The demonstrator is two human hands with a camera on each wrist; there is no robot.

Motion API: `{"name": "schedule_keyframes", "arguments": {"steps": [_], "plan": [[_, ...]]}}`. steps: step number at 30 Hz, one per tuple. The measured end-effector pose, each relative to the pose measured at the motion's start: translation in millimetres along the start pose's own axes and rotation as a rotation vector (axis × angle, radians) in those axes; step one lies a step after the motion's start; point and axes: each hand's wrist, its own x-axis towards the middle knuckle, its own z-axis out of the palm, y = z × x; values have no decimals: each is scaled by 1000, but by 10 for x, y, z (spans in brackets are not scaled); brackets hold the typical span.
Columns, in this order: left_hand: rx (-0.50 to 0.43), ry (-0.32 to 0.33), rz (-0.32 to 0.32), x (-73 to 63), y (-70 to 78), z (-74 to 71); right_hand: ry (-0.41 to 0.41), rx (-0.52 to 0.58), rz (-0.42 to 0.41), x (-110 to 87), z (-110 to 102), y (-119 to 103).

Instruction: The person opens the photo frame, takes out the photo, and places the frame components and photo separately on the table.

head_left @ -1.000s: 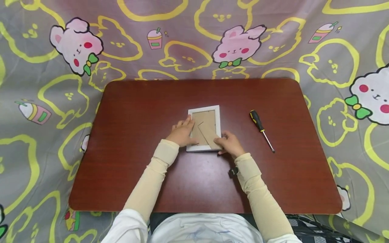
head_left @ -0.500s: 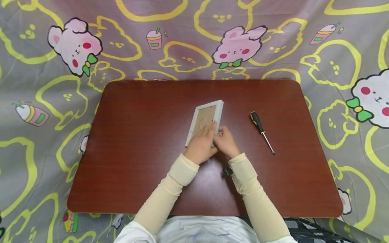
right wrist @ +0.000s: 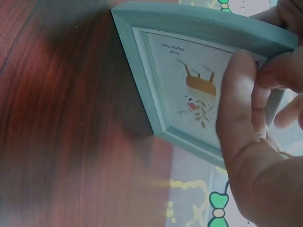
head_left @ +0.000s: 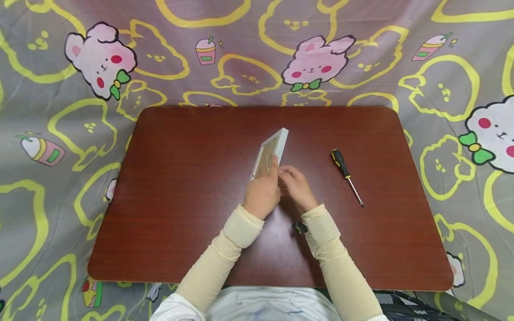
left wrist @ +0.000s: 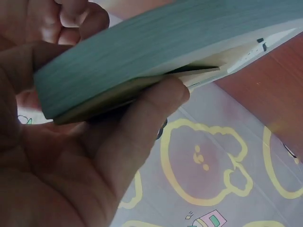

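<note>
In the head view a white-edged picture frame stands tilted up off the table, its brown backboard facing left. My left hand grips its near end; in the left wrist view the thumb lies along the backing, where a thin flap stands out slightly. The right wrist view shows the front, a printed insert with a chair-like drawing inside the rim. Over that front side, close to the near end, is my right hand, fingers loosely bent and nothing seen held between them.
A screwdriver with a black and yellow handle lies to the right on the reddish-brown table. Patterned cloth hangs behind the table and along both sides.
The frame has gone from lying back-up on the table to tilted up and turned. My left hand has moved right to its near end; the right hand has shifted from its corner to the front side.
</note>
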Motion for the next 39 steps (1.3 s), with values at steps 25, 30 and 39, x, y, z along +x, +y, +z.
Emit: {"name": "schedule_keyframes", "arguments": {"steps": [25,30,39], "plan": [[-554,54,-277,-48,-379,-128,65,-52,132,226,-41,487],[-785,68,-362,-90,-372,-147,65,149,129,228,-90,478],[-1180,128,-457,-166,-428,-94,-4,498,66,153,-204,402]]}}
